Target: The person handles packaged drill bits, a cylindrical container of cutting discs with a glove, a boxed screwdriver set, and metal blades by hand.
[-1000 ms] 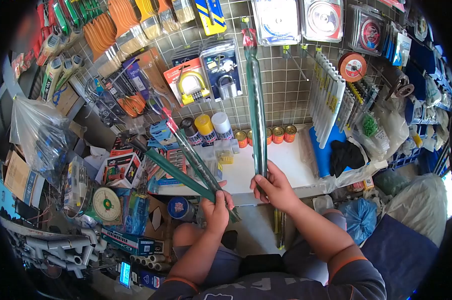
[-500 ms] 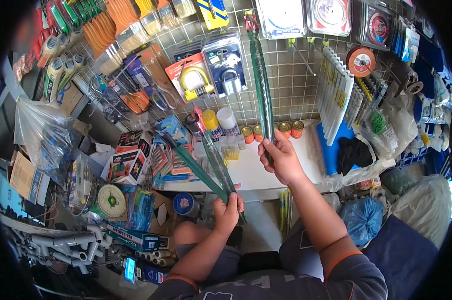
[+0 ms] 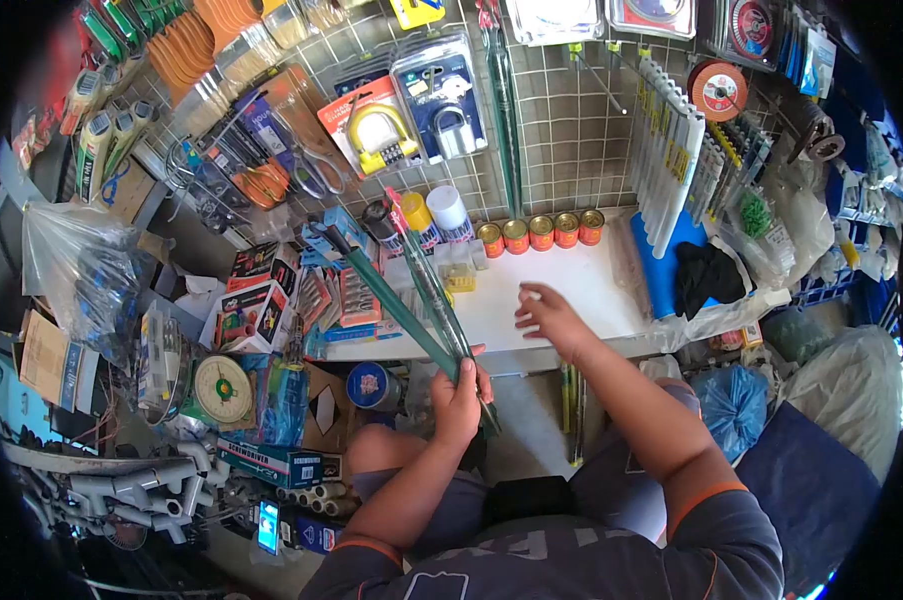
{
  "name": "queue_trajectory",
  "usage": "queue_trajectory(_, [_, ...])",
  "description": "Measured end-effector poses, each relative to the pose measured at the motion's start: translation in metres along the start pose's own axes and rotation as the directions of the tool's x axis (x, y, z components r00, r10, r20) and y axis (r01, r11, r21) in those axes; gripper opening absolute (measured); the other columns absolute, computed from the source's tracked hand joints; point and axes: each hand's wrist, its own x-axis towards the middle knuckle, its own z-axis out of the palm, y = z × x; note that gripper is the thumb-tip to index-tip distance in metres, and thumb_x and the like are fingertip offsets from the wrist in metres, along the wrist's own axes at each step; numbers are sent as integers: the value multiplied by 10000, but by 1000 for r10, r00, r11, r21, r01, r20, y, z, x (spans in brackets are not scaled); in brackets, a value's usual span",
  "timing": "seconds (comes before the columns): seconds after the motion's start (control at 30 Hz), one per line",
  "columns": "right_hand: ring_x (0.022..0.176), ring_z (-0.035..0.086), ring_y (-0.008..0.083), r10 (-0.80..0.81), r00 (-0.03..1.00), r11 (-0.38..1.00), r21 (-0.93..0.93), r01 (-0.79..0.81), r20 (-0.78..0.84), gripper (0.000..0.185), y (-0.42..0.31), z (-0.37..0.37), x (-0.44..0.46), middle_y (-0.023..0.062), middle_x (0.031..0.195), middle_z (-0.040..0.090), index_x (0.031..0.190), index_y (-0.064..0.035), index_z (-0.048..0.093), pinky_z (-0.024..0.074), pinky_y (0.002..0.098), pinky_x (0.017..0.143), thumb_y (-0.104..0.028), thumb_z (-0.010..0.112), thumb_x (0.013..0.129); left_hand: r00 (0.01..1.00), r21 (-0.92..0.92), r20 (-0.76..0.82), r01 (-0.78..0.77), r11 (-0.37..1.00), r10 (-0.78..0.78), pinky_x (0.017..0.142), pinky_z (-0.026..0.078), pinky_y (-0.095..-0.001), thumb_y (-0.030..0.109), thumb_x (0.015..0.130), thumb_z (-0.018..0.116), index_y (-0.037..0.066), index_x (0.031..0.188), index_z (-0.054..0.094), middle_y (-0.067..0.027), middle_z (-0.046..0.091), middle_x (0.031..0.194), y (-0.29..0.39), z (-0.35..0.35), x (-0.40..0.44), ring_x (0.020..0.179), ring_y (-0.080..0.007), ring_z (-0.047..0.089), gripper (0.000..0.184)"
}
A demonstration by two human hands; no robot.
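Observation:
My left hand (image 3: 460,398) is wrapped round the lower ends of two long green-sleeved packages (image 3: 404,312), which fan apart toward the upper left. One has a red top and clear wrapping. My right hand (image 3: 549,318) holds nothing, its fingers apart above the front of the white shelf (image 3: 596,285). Another long green package (image 3: 503,115) hangs upright against the wire grid, above my right hand and not touching it.
Spray cans (image 3: 449,213) and several small orange tins (image 3: 541,233) line the shelf's back. Padlock packs (image 3: 441,105) and white tube-like packs (image 3: 665,160) hang from the grid. A round scale (image 3: 223,389) stands at left; a blue bag (image 3: 729,408) lies at right.
My right hand has let go of the long green package, which now hangs on the grid, and has drawn back with fingers spread. My left hand keeps its hold, slightly farther right.

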Motion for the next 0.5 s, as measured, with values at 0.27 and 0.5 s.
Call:
queue_trajectory(0.27, [921,637,155,129,797,957,-284,56,590,553,44,18,-75,64,1051,593,1298,-63,559,554,324,780,-454,708,935,996,-211,-55,63,975,-76,545,435,-276,305,1088,469,-19,1276,537,-36,533,679,8,2,3,548,-117,488,380])
queue_trajectory(0.5, [886,685,154,-24,904,959,-244,141,427,657,55,29,-107,70,1144,492,1311,-26,496,567,288,762,-223,873,811,996,-258,0,91,962,-94,531,425,-272,324,1079,492,-34,1312,524,-31,542,685,12,11,7,554,-108,495,428])
